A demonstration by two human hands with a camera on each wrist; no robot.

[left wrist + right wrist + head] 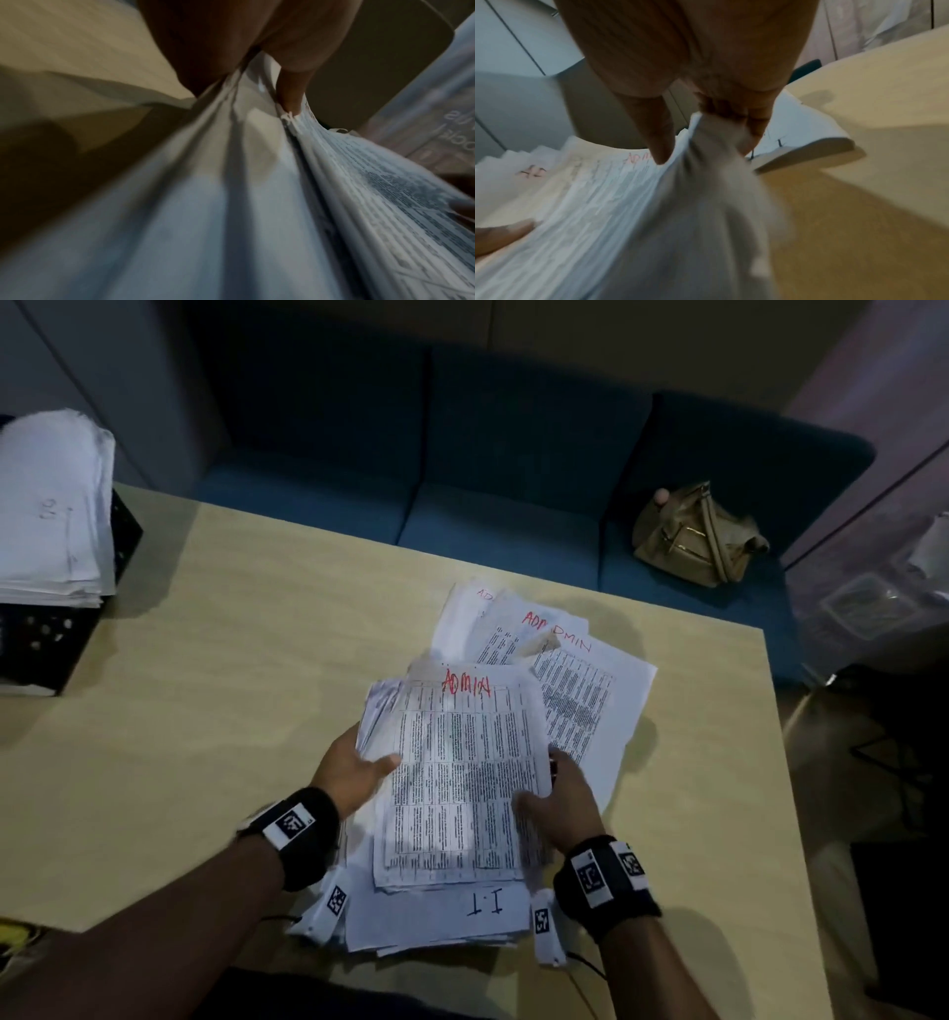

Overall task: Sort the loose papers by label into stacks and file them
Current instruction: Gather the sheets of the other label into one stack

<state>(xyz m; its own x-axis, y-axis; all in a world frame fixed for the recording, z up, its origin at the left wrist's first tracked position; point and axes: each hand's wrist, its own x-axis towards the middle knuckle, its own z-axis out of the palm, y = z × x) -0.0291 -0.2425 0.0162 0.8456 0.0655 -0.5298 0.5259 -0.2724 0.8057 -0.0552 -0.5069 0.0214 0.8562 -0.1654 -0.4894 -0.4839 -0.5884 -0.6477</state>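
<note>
Currently gathering step: left hand (354,770) and right hand (560,801) pinch the ADMIN bundle (457,778) above the I.T stack (436,914), thumbs on top; next likely needs squaring, then filing.

1. Both hands are on a thick bundle of printed sheets (457,778), "ADMIN" in red across the top page.
2. The left hand (354,770) grips the bundle's left edge, thumb on top.
3. The right hand (560,793) holds the right edge, thumb over the page.
4. Beyond the bundle, more ADMIN sheets (575,670) lie fanned on the wooden table (205,711).
5. Nearer the person, a stack marked "I.T" (441,914) sits under the bundle's near edge.
6. Far left, a black tray (46,639) carries a paper pile (51,505).
7. A tan handbag (693,536) rests on the blue sofa (513,505).
</note>
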